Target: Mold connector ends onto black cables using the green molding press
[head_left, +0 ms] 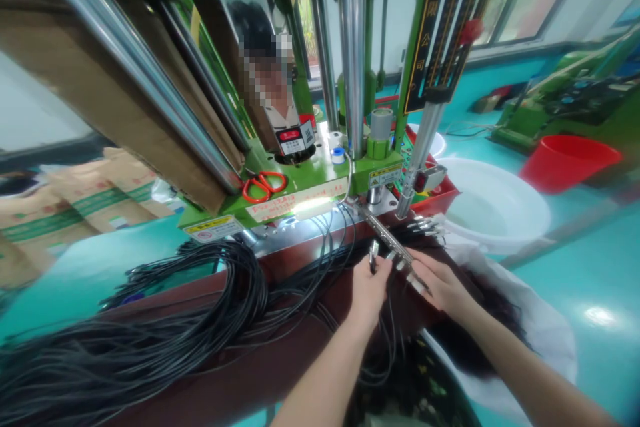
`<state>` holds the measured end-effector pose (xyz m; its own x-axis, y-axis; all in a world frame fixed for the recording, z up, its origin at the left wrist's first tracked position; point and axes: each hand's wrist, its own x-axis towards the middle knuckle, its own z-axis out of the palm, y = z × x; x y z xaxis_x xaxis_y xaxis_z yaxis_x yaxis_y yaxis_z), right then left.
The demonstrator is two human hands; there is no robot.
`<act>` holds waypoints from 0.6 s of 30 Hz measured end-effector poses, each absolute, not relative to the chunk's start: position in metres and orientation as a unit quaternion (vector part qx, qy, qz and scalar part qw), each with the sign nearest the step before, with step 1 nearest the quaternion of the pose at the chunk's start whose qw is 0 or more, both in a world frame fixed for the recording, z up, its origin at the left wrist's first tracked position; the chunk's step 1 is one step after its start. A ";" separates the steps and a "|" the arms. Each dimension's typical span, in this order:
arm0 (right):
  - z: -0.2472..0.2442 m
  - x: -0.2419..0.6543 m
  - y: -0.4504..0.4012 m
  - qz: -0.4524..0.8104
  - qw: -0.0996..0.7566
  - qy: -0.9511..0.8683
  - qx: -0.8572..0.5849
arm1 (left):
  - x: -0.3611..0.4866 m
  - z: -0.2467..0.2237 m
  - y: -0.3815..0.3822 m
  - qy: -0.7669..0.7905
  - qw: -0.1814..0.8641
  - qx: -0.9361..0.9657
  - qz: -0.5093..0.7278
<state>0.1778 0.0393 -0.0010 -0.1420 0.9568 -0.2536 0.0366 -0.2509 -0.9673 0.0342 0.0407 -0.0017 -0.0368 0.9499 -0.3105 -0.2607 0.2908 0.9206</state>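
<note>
My left hand (369,283) is closed around a cable end with a silvery connector (373,252) that sticks up above the fingers. Beside it on the right, my right hand (436,281) grips the near end of a long metal bar (387,237). That bar slants away toward the base of the green machine (320,177). Small light pieces show along the bar between my hands. Thin black cables hang below my left hand and run left into a large bundle of black cables (165,333) on the dark red bench (200,390).
Orange-handled scissors (264,185) and a blue-and-white roll (339,155) lie on the machine. More connector ends (425,225) lie right of the bar. A white tub (493,203) and red bucket (565,163) stand at right. A person's reflection shows on the machine's cylinder.
</note>
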 end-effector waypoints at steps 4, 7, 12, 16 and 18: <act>-0.001 0.179 0.041 0.568 0.389 -0.516 -0.510 | 0.031 -0.008 0.041 0.534 0.582 0.350 0.504; 0.001 0.178 0.040 0.513 0.366 -0.583 -0.513 | 0.029 -0.012 0.041 0.540 0.567 0.364 0.505; 0.002 0.178 0.040 0.506 0.359 -0.596 -0.509 | 0.027 -0.009 0.041 0.546 0.543 0.380 0.512; 0.001 0.181 0.042 0.558 0.378 -0.548 -0.495 | 0.024 -0.002 0.042 0.534 0.508 0.378 0.560; 0.001 0.182 0.043 0.577 0.381 -0.529 -0.492 | 0.023 0.000 0.043 0.533 0.504 0.342 0.587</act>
<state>0.1822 0.0426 0.0007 -0.2246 0.9604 -0.1650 0.0809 -0.1503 -0.9853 0.0231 0.0426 0.0000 -0.2580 0.9566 -0.1357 -0.2280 0.0763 0.9707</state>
